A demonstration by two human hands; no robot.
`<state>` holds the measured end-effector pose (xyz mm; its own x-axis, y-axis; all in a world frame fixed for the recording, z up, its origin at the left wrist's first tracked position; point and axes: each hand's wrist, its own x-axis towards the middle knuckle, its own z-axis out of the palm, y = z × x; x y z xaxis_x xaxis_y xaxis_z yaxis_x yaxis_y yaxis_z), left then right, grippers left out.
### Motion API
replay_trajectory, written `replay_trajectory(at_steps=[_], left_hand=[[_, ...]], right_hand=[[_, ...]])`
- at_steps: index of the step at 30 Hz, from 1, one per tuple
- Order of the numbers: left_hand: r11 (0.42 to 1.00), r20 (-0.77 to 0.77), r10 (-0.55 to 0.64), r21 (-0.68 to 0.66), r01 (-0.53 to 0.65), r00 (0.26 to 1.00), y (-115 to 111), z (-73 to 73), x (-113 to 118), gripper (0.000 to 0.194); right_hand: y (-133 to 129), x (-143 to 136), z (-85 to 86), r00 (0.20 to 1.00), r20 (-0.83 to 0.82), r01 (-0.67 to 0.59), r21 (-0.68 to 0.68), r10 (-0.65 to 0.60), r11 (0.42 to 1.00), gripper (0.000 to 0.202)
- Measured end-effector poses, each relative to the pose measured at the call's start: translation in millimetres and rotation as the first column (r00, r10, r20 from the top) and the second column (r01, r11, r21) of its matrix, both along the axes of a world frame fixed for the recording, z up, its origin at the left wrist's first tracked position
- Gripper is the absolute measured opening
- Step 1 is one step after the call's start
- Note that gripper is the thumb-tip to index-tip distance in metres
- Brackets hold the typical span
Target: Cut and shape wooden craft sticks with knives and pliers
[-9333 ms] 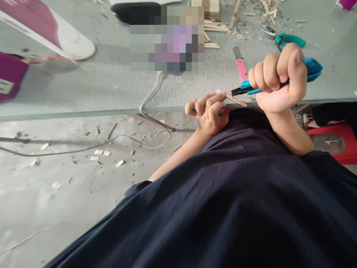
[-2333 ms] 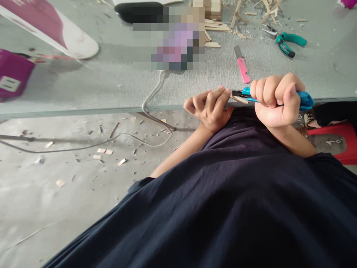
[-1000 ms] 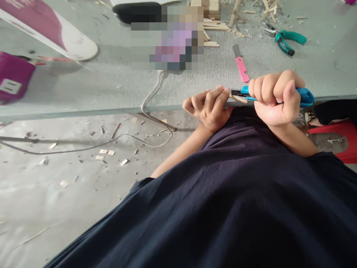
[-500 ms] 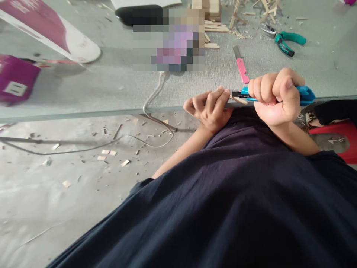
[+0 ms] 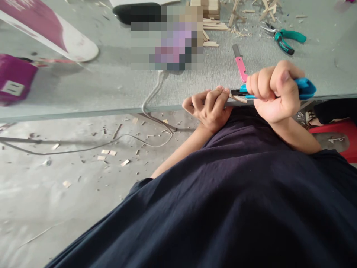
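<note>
My right hand (image 5: 275,89) is closed round a blue utility knife (image 5: 306,88), whose dark front end points left at the fingertips of my left hand. A thin wooden stick (image 5: 239,99) juts out to the right from the fingers of my left hand (image 5: 210,106), just under the knife's tip, at the table's front edge. My left hand's fingers are bent together on the stick; its other end is hidden. A pink folding knife (image 5: 241,69) with its blade out lies on the table beyond my right hand.
Green-handled pliers (image 5: 284,41) lie at the back right of the table (image 5: 111,85). Wooden sticks (image 5: 214,25), a black object (image 5: 136,13), a blurred-out item with a white cable (image 5: 150,96) and a purple box (image 5: 16,79) are also there. A red stool (image 5: 346,139) stands lower right.
My right hand and the blue knife have shifted slightly up, and the knife's rear end is tilted a little higher. My left hand has hardly moved.
</note>
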<state>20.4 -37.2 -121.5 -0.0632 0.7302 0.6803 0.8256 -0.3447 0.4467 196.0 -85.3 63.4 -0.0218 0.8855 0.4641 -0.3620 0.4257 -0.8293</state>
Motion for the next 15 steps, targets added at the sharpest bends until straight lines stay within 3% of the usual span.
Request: replay_trajectory(at_steps=[5, 7, 11, 13, 15], left_hand=[[0.999, 0.021, -0.013, -0.038, 0.014, 1.0, 0.4, 1.8, 0.2, 0.04], [0.998, 0.043, -0.019, -0.063, 0.021, 0.999, 0.4, 3.8, 0.5, 0.039], [0.99, 0.071, -0.016, -0.141, 0.026, 0.997, 0.4, 8.0, 2.5, 0.039], [0.984, 0.077, -0.011, -0.175, 0.024, 0.997, 0.9, 8.5, 3.7, 0.038], [0.984, 0.079, -0.01, -0.176, 0.024, 0.997, 1.7, 7.6, 3.9, 0.039]], right_hand=[[14.5, 0.1, -22.7, 0.997, 0.055, 0.045, 0.032, -0.047, 0.998, 0.065], [22.6, -2.5, -32.8, 0.993, 0.002, 0.113, 0.131, -0.114, 0.985, 0.075], [30.7, -6.1, -51.1, 0.968, -0.231, 0.197, 0.474, -0.095, 0.858, 0.073], [29.3, -4.2, -61.4, 0.971, -0.218, 0.205, 0.547, -0.098, 0.812, 0.064], [25.9, 1.1, -74.3, 0.967, -0.154, 0.253, 0.552, -0.201, 0.795, 0.062]])
